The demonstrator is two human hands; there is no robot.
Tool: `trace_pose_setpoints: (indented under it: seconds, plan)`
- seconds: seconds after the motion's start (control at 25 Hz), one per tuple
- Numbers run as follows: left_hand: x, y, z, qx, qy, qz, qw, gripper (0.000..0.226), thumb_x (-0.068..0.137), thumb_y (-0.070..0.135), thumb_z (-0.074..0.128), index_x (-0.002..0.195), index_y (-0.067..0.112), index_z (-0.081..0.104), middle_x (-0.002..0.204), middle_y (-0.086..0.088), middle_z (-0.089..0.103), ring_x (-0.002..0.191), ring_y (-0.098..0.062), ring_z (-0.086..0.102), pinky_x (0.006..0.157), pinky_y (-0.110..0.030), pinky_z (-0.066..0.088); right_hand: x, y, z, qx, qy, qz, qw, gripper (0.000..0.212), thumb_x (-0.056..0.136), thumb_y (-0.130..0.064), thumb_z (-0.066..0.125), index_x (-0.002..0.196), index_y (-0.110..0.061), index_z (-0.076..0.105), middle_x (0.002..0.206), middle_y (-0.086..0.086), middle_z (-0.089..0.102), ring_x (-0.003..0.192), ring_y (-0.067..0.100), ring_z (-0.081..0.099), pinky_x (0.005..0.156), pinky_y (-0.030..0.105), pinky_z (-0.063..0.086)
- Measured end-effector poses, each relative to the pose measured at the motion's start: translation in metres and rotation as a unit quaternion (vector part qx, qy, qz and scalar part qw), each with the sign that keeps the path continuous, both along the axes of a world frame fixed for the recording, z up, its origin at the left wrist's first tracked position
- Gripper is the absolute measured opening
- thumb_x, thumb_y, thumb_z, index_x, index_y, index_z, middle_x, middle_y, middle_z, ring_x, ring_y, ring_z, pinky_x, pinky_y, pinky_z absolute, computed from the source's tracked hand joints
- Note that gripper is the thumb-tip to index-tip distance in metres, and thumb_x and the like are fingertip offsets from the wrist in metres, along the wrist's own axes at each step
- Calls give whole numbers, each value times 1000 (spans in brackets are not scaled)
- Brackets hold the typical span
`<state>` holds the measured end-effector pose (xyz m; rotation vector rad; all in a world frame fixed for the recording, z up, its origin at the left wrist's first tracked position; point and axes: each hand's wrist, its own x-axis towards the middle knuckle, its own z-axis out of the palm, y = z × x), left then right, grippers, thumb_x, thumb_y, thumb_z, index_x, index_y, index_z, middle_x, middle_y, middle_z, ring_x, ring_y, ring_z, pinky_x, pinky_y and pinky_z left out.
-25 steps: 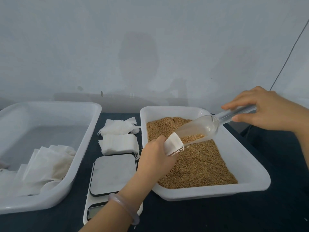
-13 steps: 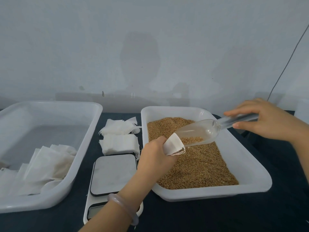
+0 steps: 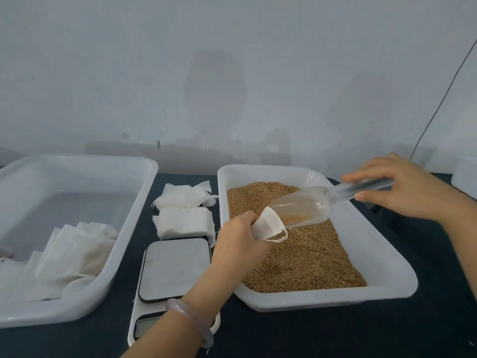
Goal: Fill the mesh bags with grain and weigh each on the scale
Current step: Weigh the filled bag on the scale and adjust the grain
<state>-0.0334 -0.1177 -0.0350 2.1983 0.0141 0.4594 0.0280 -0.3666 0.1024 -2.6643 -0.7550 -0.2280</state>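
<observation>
You held scoop to bag.
Your left hand gripped the bag, your right hand the scoop handle.

The scale lay open from above, but the left forearm crossed its near right corner. Stacked bags filled the bench strip between the tub and the grain tray. Over the tray's far half, the scoop, the left hand gripping a mesh bag, and the right hand barred passage. The near grain stood reachable.

A smooth, pale, translucent bangle rings the wrist behind the left hand.
</observation>
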Motion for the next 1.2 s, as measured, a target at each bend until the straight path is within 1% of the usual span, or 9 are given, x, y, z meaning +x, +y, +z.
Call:
trace_pose_setpoints:
  seconds: [0.28,0.4,0.52,0.64,0.76,0.92,1.0,1.08,1.2]
  plan:
    - [0,6,-1,-39,17,-24,999,20,79,26,65,68,26,49,61,8,51,53,-7,45,49,-23,37,-1,-23,-40,114,130,-51,984,39,78,-14,74,99,-46,68,101,-25,67,104,-5,55,99,32,38]
    - [1,9,-1,-102,30,-51,993,14,80,33,66,76,22,58,65,2,57,56,-12,50,53,-33,43,-4,-27,-61,165,160,-73,971,37,79,-14,72,99,-45,69,101,-29,66,104,-8,53,99,32,36]
    - [-2,10,3,-193,56,-64,977,27,79,44,63,90,20,62,70,-1,62,61,-14,55,59,-36,49,-3,-27,-75,204,149,-93,963,37,80,-13,71,97,-46,68,103,-26,65,102,-8,50,98,31,33]
    - [-6,11,11,-273,55,-68,958,29,83,47,54,94,21,57,72,-1,61,64,-13,59,66,-40,56,-2,-19,-90,136,143,-108,975,34,81,-17,71,94,-48,62,102,-26,60,102,-1,51,99,36,35]
    - [-10,20,19,-347,39,-102,932,20,97,31,47,97,12,53,77,-7,61,67,-14,63,62,-31,56,-4,-7,-109,-10,151,-83,985,32,83,-25,68,96,-50,52,103,-26,57,108,6,52,102,40,37]
    - [-23,60,28,-341,41,-107,933,26,92,29,55,98,4,60,89,-12,64,76,-18,65,69,-35,55,-5,14,-109,-119,150,-94,977,40,79,-36,71,113,-42,52,125,-16,56,118,8,51,105,36,38]
    - [-34,85,32,-303,53,-110,945,24,95,28,53,96,9,68,89,-9,68,78,-17,65,68,-26,55,-13,48,-97,-54,128,-46,989,60,74,-45,72,128,-36,48,126,-25,48,117,-1,47,102,28,39]
    - [-44,105,39,-290,62,-120,947,28,97,23,50,82,20,74,81,0,72,77,-14,68,66,-19,53,-30,102,-80,53,143,63,986,64,69,-56,69,127,-46,44,116,-41,45,104,-20,46,86,12,39]
    - [-55,129,49,-255,55,-199,945,40,97,10,46,64,23,66,67,9,64,69,-7,61,66,-15,47,-49,180,-77,77,208,188,957,63,70,-50,73,127,-43,46,115,-33,54,104,-21,46,78,10,42]
